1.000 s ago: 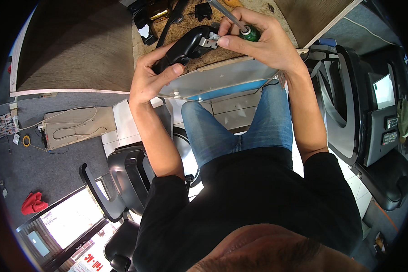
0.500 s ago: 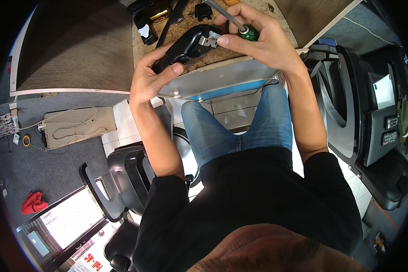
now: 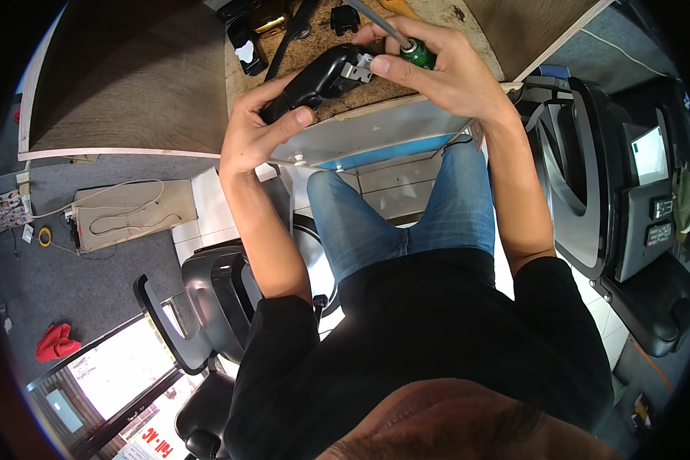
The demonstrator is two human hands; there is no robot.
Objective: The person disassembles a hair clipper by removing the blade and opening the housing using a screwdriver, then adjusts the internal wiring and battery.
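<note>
Black plastic, long and curved, that is what the person is working on: a glossy handle-shaped casing (image 3: 318,77) with a small pale metal fitting showing at its right end. It is being held just above the near edge of the worn brown bench top (image 3: 437,19), tilted so the right end sits higher than the left.

The left hand (image 3: 257,130) is gripping the lower end of the casing, fingers curled under it and the thumb pressing on top. The right hand (image 3: 445,69) is closing round a screwdriver (image 3: 410,46) with a green handle and a grey shaft that is slanting up and away to the left; the thumb is reaching across to touch the metal fitting on the casing. Whether the screwdriver tip is meeting anything, I cannot tell from here.

Further back on the bench, small dark parts (image 3: 345,17) are lying near a black cable (image 3: 287,38). Under the bench edge a pale panel with a blue strip (image 3: 376,157) is showing, and below that the person's knees in blue jeans (image 3: 406,222). A black chair (image 3: 215,299) is standing to the left, a flat beige board with a looped cord (image 3: 130,215) is lying on the grey floor, and a red cloth (image 3: 54,341) is sitting further off.
</note>
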